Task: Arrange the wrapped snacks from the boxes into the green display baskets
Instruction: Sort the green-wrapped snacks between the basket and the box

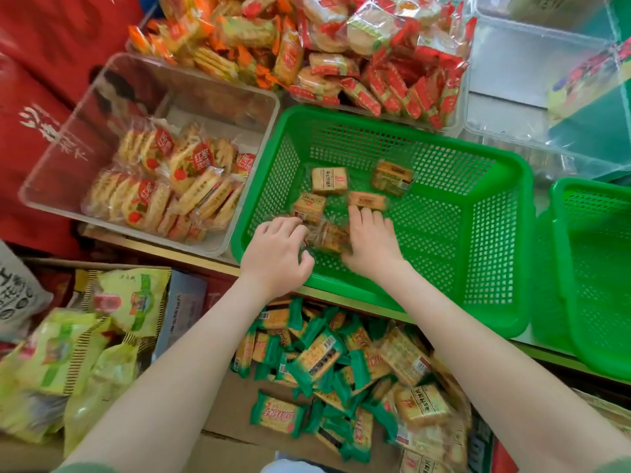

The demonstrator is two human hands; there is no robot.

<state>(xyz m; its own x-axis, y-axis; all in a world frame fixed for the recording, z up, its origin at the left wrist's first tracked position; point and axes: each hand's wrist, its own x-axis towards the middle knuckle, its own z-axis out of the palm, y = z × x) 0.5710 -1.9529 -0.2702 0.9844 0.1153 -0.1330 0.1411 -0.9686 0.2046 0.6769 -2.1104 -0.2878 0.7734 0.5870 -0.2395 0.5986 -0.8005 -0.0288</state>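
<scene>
Fingers (288, 228) of the left hand (276, 254) curl round the crinkled end of a wrapped snack (329, 237) on the floor of the green basket (488, 240). The right hand (370, 242), fingers nearly straight and close together, rests against its other side. Judged light, slippery and brittle: grip the sealed ends.

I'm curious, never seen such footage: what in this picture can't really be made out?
Head view:
1. Snack packet by the left hand: motion-blurred, label unreadable; whether that hand grips it is unclear.
2. Second green basket: cut off by the right edge.
3. Box of green-wrapped snacks: partly hidden by both forearms.
</scene>
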